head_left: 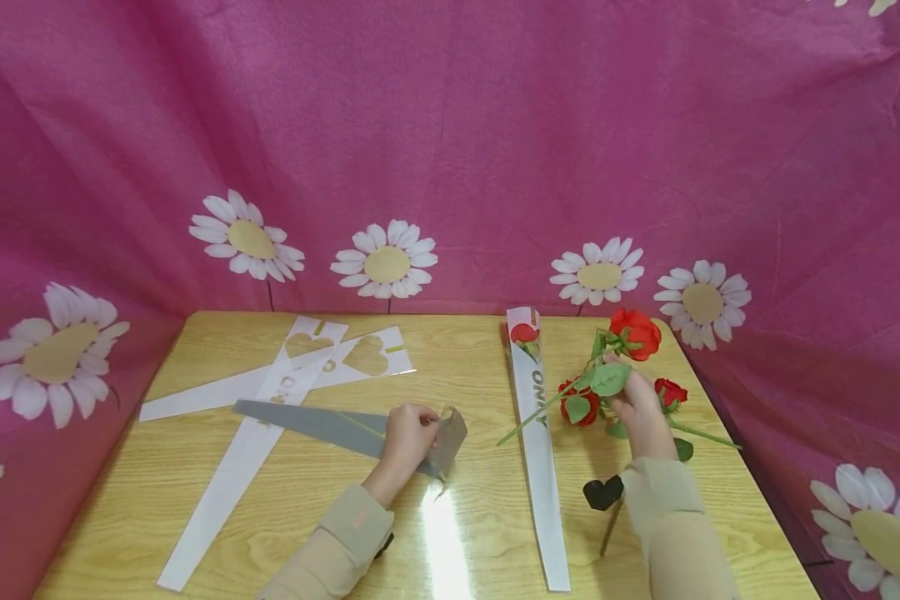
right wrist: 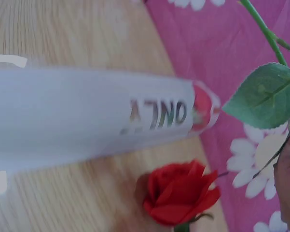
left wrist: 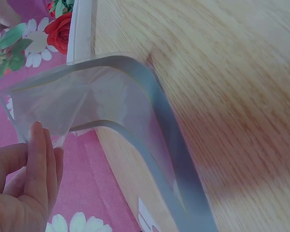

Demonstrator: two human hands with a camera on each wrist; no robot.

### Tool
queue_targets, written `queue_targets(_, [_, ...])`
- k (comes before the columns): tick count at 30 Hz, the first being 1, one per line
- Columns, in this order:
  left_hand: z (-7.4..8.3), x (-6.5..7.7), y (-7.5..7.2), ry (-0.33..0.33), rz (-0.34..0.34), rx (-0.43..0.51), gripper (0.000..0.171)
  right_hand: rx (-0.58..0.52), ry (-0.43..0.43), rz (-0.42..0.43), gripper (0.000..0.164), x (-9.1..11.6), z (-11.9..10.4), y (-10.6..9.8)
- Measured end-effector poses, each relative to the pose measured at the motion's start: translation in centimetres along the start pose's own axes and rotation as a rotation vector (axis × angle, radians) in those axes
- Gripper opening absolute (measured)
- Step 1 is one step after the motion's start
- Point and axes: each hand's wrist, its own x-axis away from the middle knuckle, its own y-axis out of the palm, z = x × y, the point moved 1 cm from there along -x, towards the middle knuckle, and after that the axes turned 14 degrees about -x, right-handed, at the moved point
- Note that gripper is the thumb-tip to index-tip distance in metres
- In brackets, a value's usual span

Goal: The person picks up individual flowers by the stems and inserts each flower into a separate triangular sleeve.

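Between the fingertips of my left hand (head_left: 408, 437), the wide end of a grey and clear plastic flower sleeve (head_left: 307, 422) is pinched; its narrow end points left over a white sleeve. In the left wrist view the clear sleeve (left wrist: 116, 94) bends and gapes near the fingers. My right hand (head_left: 640, 408) holds an artificial red rose (head_left: 636, 333) by its stem, above the table, with the bloom up and the green stem slanting down left. Two more red roses (head_left: 579, 404) lie around that hand. A leaf of the held rose (right wrist: 263, 96) appears in the right wrist view.
Right of the middle lies a white sleeve lettered "ONLY" (head_left: 536, 467) with a red rose inside. Two white sleeves with heart windows (head_left: 221, 496) cross at the left. A black heart-shaped piece (head_left: 602, 493) is near the right forearm. Pink flowered cloth (head_left: 450, 150) hangs behind the table.
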Motion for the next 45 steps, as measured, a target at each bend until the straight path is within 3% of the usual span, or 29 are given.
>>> queue_targets(2, [0.0, 0.0, 0.0, -0.002, -0.003, 0.001, 0.010, -0.045, -0.007, -0.024, 0.061, 0.4, 0.2, 0.4])
queue_targets(6, [0.1, -0.1, 0.1, -0.007, -0.009, -0.002, 0.010, -0.134, -0.033, -0.029, 0.059, 1.3, 0.6, 1.3])
queue_targets(11, [0.1, -0.1, 0.1, -0.008, -0.010, 0.007, 0.011, -0.089, -0.089, -0.058, 0.064, 2.6, 1.2, 2.7])
queue_targets(17, [0.1, -0.2, 0.2, -0.008, -0.028, 0.014, 0.013, -0.060, -0.213, -0.093, 0.014, 4.0, 2.0, 4.2])
queue_targets(22, [0.0, -0.2, 0.3, -0.007, -0.035, 0.020, 0.012, -0.014, -0.322, -0.123, 0.006, 5.2, 2.9, 5.5])
queue_targets(30, [0.1, -0.2, 0.4, -0.019, -0.028, 0.021, 0.012, 0.109, -0.484, -0.235, 0.012, 6.4, 4.7, 7.3])
queue_targets(36, [0.3, -0.2, 0.4, -0.009, -0.031, 0.020, 0.013, 0.316, -0.608, -0.276, 0.018, 7.0, 6.3, 8.1])
queue_targets(41, [0.6, -0.2, 0.4, 0.004, -0.023, 0.019, 0.013, 0.440, -0.637, -0.266, 0.017, 7.0, 7.6, 8.2])
queue_targets(45, [0.8, -0.2, 0.4, 0.000, -0.025, 0.017, 0.013, 0.461, -0.641, -0.262, 0.015, 7.0, 8.5, 8.1])
